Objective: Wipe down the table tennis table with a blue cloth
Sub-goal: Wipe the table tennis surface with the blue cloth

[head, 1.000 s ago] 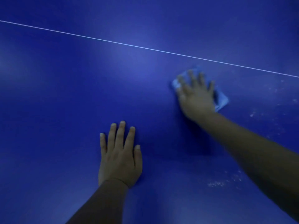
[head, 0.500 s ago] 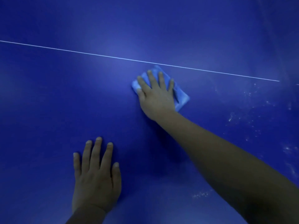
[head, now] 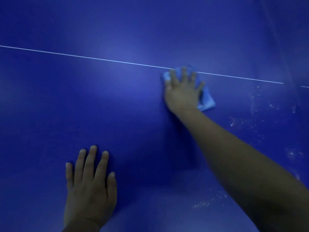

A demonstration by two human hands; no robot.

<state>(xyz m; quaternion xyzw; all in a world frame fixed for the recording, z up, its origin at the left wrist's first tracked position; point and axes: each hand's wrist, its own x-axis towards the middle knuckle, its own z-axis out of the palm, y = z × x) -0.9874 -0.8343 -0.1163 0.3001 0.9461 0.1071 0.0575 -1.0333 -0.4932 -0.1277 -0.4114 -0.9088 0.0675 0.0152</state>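
Here my right hand (head: 182, 91) lies spread flat, pressing the blue cloth (head: 206, 101) onto the table (head: 117, 106) at the white line (head: 83, 56); my left hand (head: 90, 186) rests open, holding nothing. The wiping looks half done: white specks (head: 260, 114) to the right remain.

One view only: head cam, wide-angle, looking fwd and steeply down onto table (head: 117, 106). Close in, surface fills whole frame, no table edge or corner visible. White line (head: 83, 56) runs across upper part, sloping down to the right. Both forearms enter from bottom edge. No 2nd view, so no shared area.
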